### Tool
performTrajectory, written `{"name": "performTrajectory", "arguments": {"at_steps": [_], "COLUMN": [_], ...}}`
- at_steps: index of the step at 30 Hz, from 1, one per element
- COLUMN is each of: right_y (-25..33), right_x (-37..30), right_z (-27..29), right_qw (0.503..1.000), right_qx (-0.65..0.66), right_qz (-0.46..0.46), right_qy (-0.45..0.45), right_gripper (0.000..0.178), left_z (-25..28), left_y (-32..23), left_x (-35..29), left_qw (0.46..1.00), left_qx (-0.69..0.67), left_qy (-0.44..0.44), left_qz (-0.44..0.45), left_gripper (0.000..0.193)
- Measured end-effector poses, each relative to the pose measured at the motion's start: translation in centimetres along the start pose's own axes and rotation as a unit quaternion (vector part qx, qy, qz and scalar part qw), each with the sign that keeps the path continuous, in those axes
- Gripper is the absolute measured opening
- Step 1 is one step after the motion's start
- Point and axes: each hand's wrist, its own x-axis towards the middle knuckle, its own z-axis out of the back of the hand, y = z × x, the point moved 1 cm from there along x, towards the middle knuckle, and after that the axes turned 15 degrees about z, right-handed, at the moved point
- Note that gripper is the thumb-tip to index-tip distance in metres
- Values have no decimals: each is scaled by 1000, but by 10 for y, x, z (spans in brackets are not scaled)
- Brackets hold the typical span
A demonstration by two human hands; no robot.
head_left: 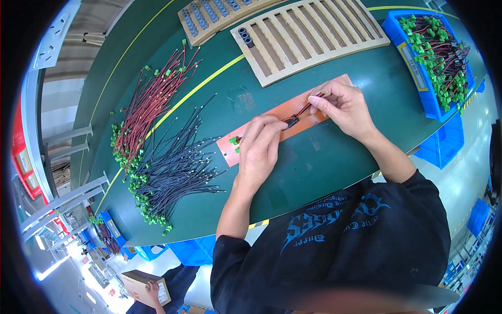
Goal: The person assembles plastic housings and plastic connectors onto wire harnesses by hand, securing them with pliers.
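Note:
Over an orange strip board (pixel 312 123) on the table, both my hands work on one short red-and-black wire lead (pixel 303 110). My left hand (pixel 259 149) pinches a small black part (pixel 291 121) at the lead's lower end; its fingers partly hide that part. Thumb and forefinger of my right hand (pixel 346 107) close on the lead's upper end. Green connectors (pixel 235 142) show at the board's left end, beside my left hand. Left of the board lie a bundle of black wires (pixel 178 165) and, farther off, a bundle of red wires (pixel 157 97), both with green connectors.
A slotted wooden rack (pixel 314 39) with a few dark round parts (pixel 244 36) stands beyond the board. Behind it is a second rack (pixel 222 18). A blue bin (pixel 426 99) of wired connectors sits at right. At lower left, another person's hand holds a cardboard box (pixel 144 288).

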Motion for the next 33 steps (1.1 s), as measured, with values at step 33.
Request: {"name": "performTrajectory", "arguments": {"at_steps": [33], "right_y": [-9], "right_x": [-2], "right_z": [28], "right_qw": [913], "right_qx": [-364], "right_qz": [173], "right_qy": [61], "right_gripper": [15], "left_z": [-34], "left_y": [-4], "left_x": [16], "left_qw": [996], "left_qx": [74], "left_qy": [-34], "left_qz": [-26], "left_gripper": [20]}}
